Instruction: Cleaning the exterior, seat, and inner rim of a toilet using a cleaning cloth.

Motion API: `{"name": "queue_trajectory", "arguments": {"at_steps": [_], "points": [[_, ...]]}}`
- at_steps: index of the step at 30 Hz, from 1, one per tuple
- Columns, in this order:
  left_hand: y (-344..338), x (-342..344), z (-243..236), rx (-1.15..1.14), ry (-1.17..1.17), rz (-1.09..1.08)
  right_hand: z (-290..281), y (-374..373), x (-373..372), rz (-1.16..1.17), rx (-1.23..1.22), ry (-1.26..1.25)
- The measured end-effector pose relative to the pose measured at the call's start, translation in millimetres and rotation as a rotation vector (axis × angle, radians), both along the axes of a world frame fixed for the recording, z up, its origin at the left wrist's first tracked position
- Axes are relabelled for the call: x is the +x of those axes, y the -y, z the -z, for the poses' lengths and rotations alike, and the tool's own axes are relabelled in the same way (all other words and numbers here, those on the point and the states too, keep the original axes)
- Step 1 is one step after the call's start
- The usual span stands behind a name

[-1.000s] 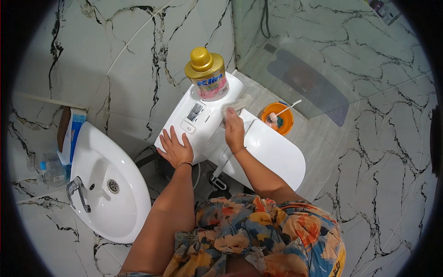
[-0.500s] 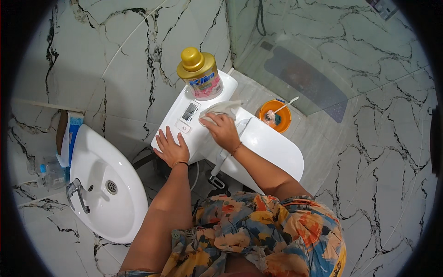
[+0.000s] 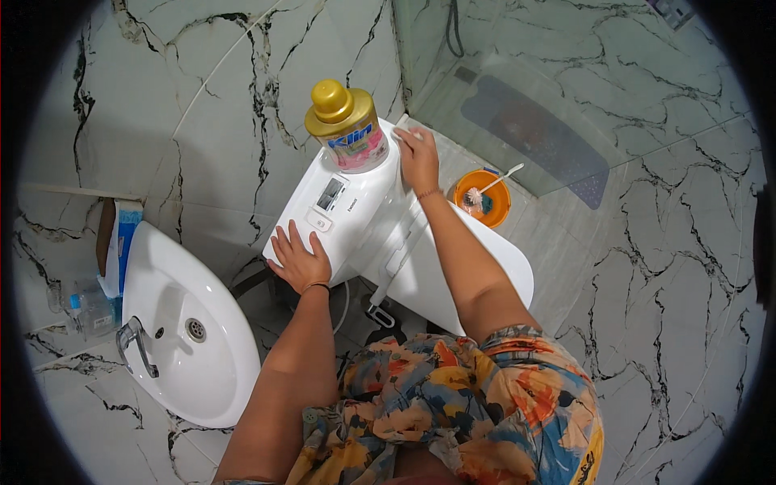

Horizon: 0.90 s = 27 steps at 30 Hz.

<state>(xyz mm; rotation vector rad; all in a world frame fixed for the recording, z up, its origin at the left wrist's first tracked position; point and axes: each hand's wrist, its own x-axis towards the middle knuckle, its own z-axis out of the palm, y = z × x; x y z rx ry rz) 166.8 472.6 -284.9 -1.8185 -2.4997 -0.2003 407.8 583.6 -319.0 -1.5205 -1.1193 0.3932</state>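
My left hand lies open and flat on the near left end of the white toilet tank lid, fingers spread beside the flush button plate. At the lid's far right edge is my right hand, its fingers curled over the corner. The white cloth in it is almost wholly hidden behind the fingers. Just left of that hand stands a large clear bottle with a gold cap, upright on the lid. Below my right forearm the toilet seat cover is down.
A white washbasin with a chrome tap juts out at the left. Beside it are a blue and white package and a plastic bottle. An orange bucket holding a brush stands right of the toilet, near a glass partition.
My right hand has slid away from the middle of the lid to its far right edge, and the cloth no longer shows spread out. My left hand has stayed in place.
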Motion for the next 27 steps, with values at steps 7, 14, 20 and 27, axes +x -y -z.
{"name": "queue_trajectory", "arguments": {"at_steps": [7,14,20,27], "points": [[0,-1,0,0.012,-0.005,0.007,2,14,-4,-0.066,-0.006,0.202],[2,-2,-1,-0.011,-0.011,-0.005,6,25,-5,-0.045,0.016,0.197],[0,2,1,0.008,-0.017,0.022,-27,-60,23,-0.34,-0.154,0.497],[-3,5,1,0.021,-0.014,0.034,10,19,6,-0.091,0.144,0.454]]}}
